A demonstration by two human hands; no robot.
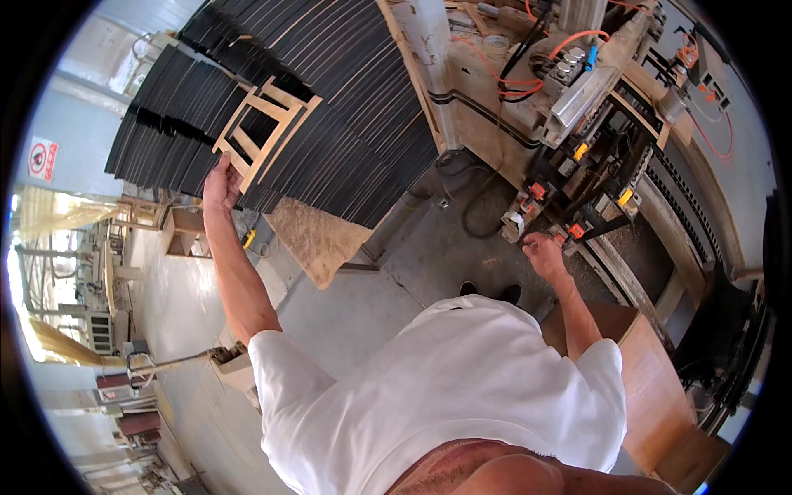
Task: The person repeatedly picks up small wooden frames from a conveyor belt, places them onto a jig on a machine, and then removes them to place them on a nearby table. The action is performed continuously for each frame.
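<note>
White-shirted shoulders (445, 396) fill the lower frame, nearest the lens, with both bare forearms reaching up and away from them. Left hand (221, 183) is closed around the lower end of a small wooden frame (266, 130), a ladder-like piece whose long axis runs diagonally up and right from the hand, its far end lying on the stack of black strips (330, 99) just above and beyond the fingers. Right hand (544, 252) is curled with fingers bent inward at the machine (577, 124), just below its orange-and-black clamps (554, 214); whether it grips anything I cannot tell.
</note>
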